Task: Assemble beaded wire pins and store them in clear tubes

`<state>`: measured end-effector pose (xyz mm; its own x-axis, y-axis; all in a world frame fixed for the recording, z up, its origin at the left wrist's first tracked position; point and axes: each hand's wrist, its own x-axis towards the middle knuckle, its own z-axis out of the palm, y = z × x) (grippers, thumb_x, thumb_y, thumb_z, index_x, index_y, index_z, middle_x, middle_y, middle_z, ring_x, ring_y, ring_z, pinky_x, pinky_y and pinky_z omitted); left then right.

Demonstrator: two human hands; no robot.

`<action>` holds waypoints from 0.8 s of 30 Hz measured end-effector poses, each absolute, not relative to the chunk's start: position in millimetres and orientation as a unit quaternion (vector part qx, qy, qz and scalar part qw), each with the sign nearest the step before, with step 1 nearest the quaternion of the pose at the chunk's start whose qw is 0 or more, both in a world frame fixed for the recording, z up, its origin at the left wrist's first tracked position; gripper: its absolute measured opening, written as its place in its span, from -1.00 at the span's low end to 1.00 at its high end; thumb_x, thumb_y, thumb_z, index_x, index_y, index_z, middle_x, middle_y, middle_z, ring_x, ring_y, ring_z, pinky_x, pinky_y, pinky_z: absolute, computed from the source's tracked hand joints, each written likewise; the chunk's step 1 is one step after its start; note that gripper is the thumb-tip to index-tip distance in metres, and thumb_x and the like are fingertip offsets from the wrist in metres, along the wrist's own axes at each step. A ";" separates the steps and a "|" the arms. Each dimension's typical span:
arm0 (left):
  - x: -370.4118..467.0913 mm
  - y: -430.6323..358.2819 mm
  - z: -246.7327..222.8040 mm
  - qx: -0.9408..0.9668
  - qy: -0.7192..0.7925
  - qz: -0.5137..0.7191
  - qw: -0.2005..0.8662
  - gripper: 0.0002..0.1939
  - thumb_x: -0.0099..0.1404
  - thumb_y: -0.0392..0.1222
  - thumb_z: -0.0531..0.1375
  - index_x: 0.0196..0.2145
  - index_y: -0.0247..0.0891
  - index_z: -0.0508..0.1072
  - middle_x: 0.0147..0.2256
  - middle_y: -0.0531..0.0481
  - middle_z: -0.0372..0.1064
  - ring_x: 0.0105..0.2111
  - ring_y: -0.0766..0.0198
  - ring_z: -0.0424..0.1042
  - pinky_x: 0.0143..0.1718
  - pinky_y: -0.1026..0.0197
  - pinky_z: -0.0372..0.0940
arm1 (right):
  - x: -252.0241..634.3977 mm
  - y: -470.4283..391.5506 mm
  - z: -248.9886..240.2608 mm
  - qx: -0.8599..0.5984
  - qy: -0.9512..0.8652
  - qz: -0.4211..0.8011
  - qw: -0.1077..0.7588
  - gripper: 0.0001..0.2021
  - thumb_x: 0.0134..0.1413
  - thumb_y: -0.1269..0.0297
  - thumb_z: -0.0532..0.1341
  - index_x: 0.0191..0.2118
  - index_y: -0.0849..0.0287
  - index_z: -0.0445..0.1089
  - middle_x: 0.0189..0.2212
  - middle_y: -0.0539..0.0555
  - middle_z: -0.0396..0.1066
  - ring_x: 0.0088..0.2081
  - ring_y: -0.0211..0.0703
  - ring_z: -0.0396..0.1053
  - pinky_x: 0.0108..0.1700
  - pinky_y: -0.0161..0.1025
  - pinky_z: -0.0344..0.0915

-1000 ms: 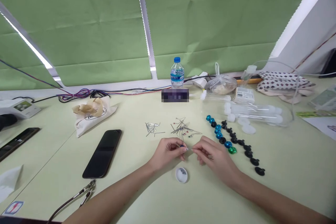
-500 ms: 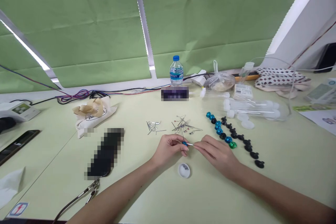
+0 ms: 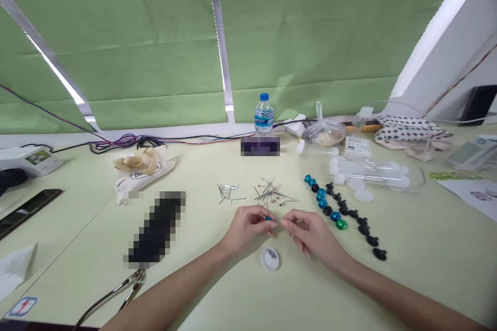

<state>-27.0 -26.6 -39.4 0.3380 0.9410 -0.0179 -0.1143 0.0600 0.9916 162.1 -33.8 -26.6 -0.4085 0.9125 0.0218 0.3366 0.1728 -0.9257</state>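
Note:
My left hand (image 3: 248,225) pinches a small shiny blue round piece (image 3: 268,219) between thumb and fingertips, and a thin metal wire (image 3: 267,208) stands up from it. Just to its right, my right hand (image 3: 310,230) is closed in a pinch, thumb against forefinger. What those fingertips hold is too small to make out; a silvery bit shows beneath them. Below the hands sits a small white round lid (image 3: 270,259) with tiny dark bits in it. Thin wires with small beads (image 3: 274,195) and a group of short silver tubes (image 3: 229,193) lie beyond the hands.
Right of the hands run a row of blue, black and green round pieces (image 3: 321,201) and a row of black knobs (image 3: 364,229). Clear tubes (image 3: 368,171), a water bottle (image 3: 264,116) and a cloth pouch (image 3: 145,176) lie farther back. A phone (image 3: 29,212) is at left.
My right hand has drawn its fingers in, and the silver rod it held out toward the blue piece no longer points there. My left hand keeps the blue piece. The view has shifted slightly.

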 end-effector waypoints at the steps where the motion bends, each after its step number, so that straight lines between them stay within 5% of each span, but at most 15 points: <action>1: -26.5 -27.5 -39.9 0.546 0.389 0.425 0.608 -0.78 0.06 -0.12 0.32 -0.41 -0.36 0.54 -0.52 -0.05 0.43 -0.52 0.28 0.39 -0.42 0.23 0.28 | 162.2 -32.2 -27.7 -0.446 -0.687 0.487 0.304 -0.61 0.21 0.01 0.03 -0.37 0.24 0.40 -0.72 -0.14 0.10 -0.74 -0.39 0.06 -0.73 -0.42 0.05; 6: -25.5 -31.0 -42.5 0.550 0.430 0.425 0.577 -0.83 0.11 -0.14 0.29 -0.45 -0.33 0.52 -0.53 -0.02 0.42 -0.52 0.31 0.36 -0.45 0.27 0.24 | 161.0 -26.5 -30.8 -0.436 -0.645 0.555 0.292 -0.59 0.14 -0.03 0.09 -0.42 0.26 0.39 -0.72 -0.12 0.16 -0.72 -0.38 0.13 -0.70 -0.43 0.12; 9: -30.1 -28.2 -41.4 0.521 0.437 0.422 0.599 -0.85 0.11 -0.16 0.29 -0.46 -0.32 0.50 -0.59 0.02 0.39 -0.55 0.33 0.34 -0.47 0.30 0.21 | 159.6 -27.4 -32.0 -0.432 -0.637 0.563 0.301 -0.66 0.15 0.04 0.11 -0.27 0.26 0.41 -0.64 -0.06 0.29 -0.65 -0.31 0.28 -0.60 -0.35 0.29; 13: -36.0 -22.5 -39.1 0.490 0.440 0.411 0.630 -0.82 0.14 -0.14 0.28 -0.44 -0.35 0.50 -0.60 0.00 0.40 -0.55 0.33 0.36 -0.43 0.28 0.22 | 167.3 -30.8 -40.4 -0.379 -0.785 0.361 0.331 -0.66 0.15 0.27 0.18 0.05 0.11 0.31 -0.22 0.12 0.42 -0.30 -0.14 0.42 -0.21 -0.17 0.41; 15: -36.1 -21.9 -39.7 0.480 0.439 0.403 0.643 -0.80 0.13 -0.13 0.29 -0.43 -0.36 0.50 -0.59 -0.02 0.41 -0.55 0.32 0.38 -0.42 0.26 0.24 | 173.2 -32.3 -46.9 -0.331 -0.855 0.229 0.328 -0.68 0.22 0.35 0.08 0.08 0.13 0.29 -0.16 0.18 0.41 -0.19 -0.08 0.40 -0.13 -0.11 0.38; 17: -34.2 -23.7 -41.3 0.471 0.435 0.395 0.658 -0.79 0.10 -0.13 0.31 -0.44 -0.36 0.50 -0.58 -0.02 0.41 -0.57 0.33 0.38 -0.45 0.27 0.25 | 176.9 -33.8 -51.7 -0.323 -0.863 0.228 0.316 -0.69 0.25 0.38 0.01 0.06 0.14 0.32 -0.24 0.16 0.42 -0.23 -0.09 0.40 -0.18 -0.14 0.40; 24: -25.0 -36.2 -45.0 0.497 0.465 0.393 0.618 -0.86 0.11 -0.20 0.29 -0.47 -0.35 0.51 -0.60 0.03 0.35 -0.56 0.36 0.30 -0.49 0.31 0.19 | 163.6 -34.8 -45.1 -0.420 -0.631 0.583 0.293 -0.74 0.26 0.14 -0.02 -0.15 0.17 0.32 -0.60 -0.08 0.26 -0.71 -0.37 0.22 -0.72 -0.44 0.21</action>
